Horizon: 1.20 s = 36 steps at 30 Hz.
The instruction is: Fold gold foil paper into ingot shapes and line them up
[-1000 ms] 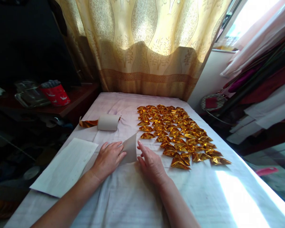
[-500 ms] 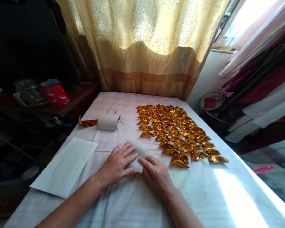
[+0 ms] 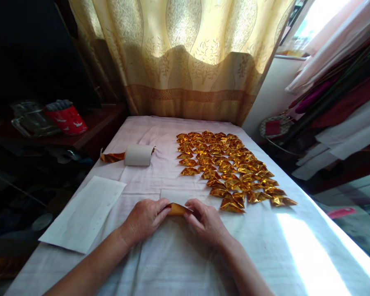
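Gold-faced paper (image 3: pixel 176 209) lies below the centre of my view, its near edge pinched by the left hand (image 3: pixel 146 216) and the right hand (image 3: pixel 206 220). Farther off I see gold foil shapes (image 3: pixel 232 184) right of centre, then a patterned curtain (image 3: pixel 185 78) across the top.

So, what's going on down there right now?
A person's left hand and right hand hold a small white-and-gold sheet of paper between them, its near edge raised and showing gold. To the right, many folded, shiny gold foil pieces sit in rough rows on the white cloth. To the left lie a flat white rectangular sheet and, farther back, a curled white paper with gold inside.
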Tool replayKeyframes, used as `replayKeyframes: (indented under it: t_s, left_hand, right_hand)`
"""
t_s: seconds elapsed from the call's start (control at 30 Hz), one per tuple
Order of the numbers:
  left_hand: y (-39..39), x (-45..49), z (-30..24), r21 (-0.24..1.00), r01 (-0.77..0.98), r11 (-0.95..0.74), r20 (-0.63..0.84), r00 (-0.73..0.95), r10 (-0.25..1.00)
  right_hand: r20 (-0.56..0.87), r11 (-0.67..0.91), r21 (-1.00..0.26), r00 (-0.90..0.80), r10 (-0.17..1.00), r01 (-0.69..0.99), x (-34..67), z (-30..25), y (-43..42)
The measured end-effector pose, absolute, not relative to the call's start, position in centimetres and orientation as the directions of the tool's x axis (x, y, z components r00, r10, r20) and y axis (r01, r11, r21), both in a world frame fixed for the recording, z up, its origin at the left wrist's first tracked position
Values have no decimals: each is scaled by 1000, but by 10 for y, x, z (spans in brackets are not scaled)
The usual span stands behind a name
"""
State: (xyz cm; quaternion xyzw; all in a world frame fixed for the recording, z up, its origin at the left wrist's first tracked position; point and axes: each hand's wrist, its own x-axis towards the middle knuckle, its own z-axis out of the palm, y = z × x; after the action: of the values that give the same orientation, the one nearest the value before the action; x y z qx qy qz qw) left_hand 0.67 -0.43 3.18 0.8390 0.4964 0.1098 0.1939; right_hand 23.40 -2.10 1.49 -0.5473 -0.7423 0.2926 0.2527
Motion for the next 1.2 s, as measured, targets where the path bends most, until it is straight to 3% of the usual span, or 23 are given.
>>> replayKeyframes:
  t_s: [0.17,0.57,1.2]
  left_hand:
    - [6,18,41,390,878,-277,-116,346,931]
    - [35,24,35,242,927,-286,-17,299,954]
    - [37,19,27,385,860,-334,-10,366,931]
  right_hand:
    - [-11,144,-604,-188,982,784,227,21,-1]
    - [-155,47,-281,-93,983,959,214,38,34]
    - [-256,128,-278,-202,945,952,213,49,49]
